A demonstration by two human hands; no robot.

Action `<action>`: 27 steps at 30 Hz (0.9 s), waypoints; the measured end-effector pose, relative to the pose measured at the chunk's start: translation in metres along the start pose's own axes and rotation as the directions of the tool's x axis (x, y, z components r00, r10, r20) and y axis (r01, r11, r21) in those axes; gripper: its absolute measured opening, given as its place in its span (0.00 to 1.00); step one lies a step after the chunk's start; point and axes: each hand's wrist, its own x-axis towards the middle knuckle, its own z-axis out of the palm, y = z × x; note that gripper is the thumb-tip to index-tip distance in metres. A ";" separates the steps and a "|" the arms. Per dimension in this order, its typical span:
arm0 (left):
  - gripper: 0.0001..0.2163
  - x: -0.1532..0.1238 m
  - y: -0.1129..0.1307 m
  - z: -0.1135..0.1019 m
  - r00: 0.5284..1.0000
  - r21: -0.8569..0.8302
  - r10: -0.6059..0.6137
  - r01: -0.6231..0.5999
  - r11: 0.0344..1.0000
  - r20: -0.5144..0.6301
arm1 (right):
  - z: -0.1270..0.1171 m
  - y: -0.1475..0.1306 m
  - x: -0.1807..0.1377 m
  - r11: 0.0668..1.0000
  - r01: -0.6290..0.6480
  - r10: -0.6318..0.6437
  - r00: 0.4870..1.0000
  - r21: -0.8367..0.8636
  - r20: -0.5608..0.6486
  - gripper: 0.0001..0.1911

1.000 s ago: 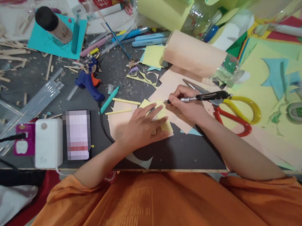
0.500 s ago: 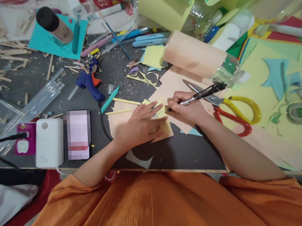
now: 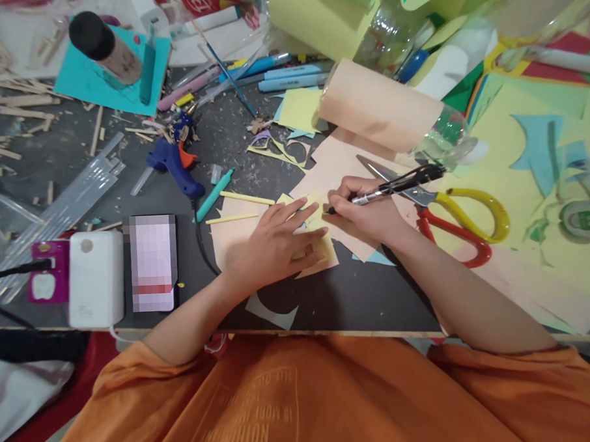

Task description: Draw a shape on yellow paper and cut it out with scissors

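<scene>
The right hand (image 3: 368, 214) is curled shut around a black-and-silver pen (image 3: 386, 188); the pen's long axis runs from lower left to upper right, its tip pointing left and down at the yellow paper piece (image 3: 320, 236), its black clip end raised toward the scissors (image 3: 451, 220); the tip meets the paper at the yellow piece's upper right edge, though whether it presses or only touches cannot be told. The left hand (image 3: 276, 244) lies flat and open, fingers spread, palm down on the yellow paper piece, pinning it; it grips nothing. The yellow paper piece rests on a peach sheet (image 3: 332, 180), which lies on the dark tabletop (image 3: 328, 298).

Taking the yellow paper piece as the landmark: the scissors, with 1 yellow and 1 red handle, lie just to its right, beyond the right hand, blades pointing up and left under the pen; a blue glue gun (image 3: 172, 164) lies well to its upper left; a teal marker (image 3: 215, 193) lies to its left, slanting up to the right; 2 thin yellow strips (image 3: 240, 207) lie just left of it; a phone (image 3: 153, 263) and a white block (image 3: 95, 278) stand far left; a peach paper roll (image 3: 378, 106) lies above and to the right; a row of blue pens (image 3: 288, 74) lies well above.
</scene>
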 end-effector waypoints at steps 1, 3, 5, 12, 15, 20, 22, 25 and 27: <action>0.16 0.000 0.000 0.000 1.000 0.001 -0.001 0.001 1.000 -0.001 | 0.000 0.000 0.000 1.000 -0.005 0.005 1.000 0.004 -0.014 0.12; 0.16 0.000 0.000 -0.001 1.000 0.000 0.000 0.000 1.000 0.003 | 0.000 0.001 0.000 1.000 -0.007 0.008 1.000 0.008 -0.010 0.13; 0.17 0.001 0.000 -0.001 1.000 0.000 0.004 -0.004 1.000 0.010 | -0.001 0.002 0.000 1.000 -0.002 0.002 1.000 0.002 0.010 0.12; 0.16 0.001 0.001 -0.002 1.000 -0.003 -0.010 0.010 1.000 0.008 | -0.001 0.000 0.000 1.000 0.010 -0.011 0.999 -0.013 -0.046 0.15; 0.16 0.001 0.001 -0.001 1.000 -0.006 -0.010 0.010 1.000 0.012 | -0.001 0.000 0.001 1.000 0.013 -0.013 0.999 -0.004 -0.034 0.15; 0.16 0.001 0.001 0.000 1.000 0.007 -0.001 0.001 1.000 -0.008 | -0.001 0.003 0.001 1.000 0.028 -0.028 0.998 -0.009 -0.054 0.15; 0.16 0.001 0.001 0.000 1.000 0.009 -0.003 0.003 1.000 -0.006 | 0.000 0.005 0.001 1.000 0.022 -0.023 0.997 -0.010 -0.072 0.15; 0.16 0.001 0.001 -0.001 1.000 0.005 -0.007 0.007 1.000 0.008 | 0.000 0.007 0.001 1.000 -0.016 0.018 0.995 0.021 -0.101 0.16; 0.16 0.001 0.001 -0.002 1.000 0.001 -0.007 0.007 1.000 0.011 | 0.000 0.007 0.001 0.999 -0.030 0.034 0.994 0.038 -0.101 0.16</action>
